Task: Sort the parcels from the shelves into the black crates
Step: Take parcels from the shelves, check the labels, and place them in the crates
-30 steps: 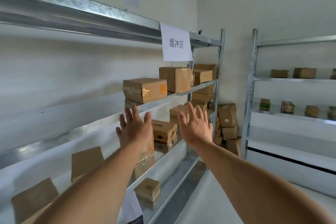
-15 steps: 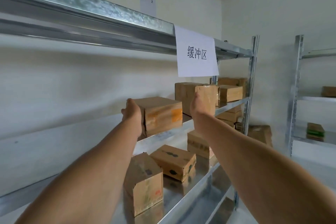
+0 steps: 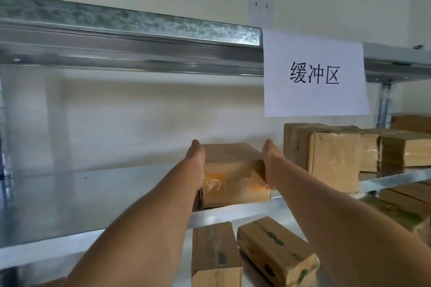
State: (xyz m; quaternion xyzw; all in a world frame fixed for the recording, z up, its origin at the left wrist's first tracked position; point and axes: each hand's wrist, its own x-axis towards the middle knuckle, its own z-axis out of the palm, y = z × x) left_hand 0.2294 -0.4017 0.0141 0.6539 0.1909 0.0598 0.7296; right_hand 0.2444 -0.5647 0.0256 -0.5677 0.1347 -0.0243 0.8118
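I see my left grip (image 3: 197,155) and right grip (image 3: 270,154) pressed flat against opposite sides of the box (image 3: 233,177) on the shelf (image 3: 93,189).

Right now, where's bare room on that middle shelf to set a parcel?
Left of the orange-taped parcel, the middle shelf is bare as far as the view shows. Right of it is crowded: a big box sits close, more boxes beyond.
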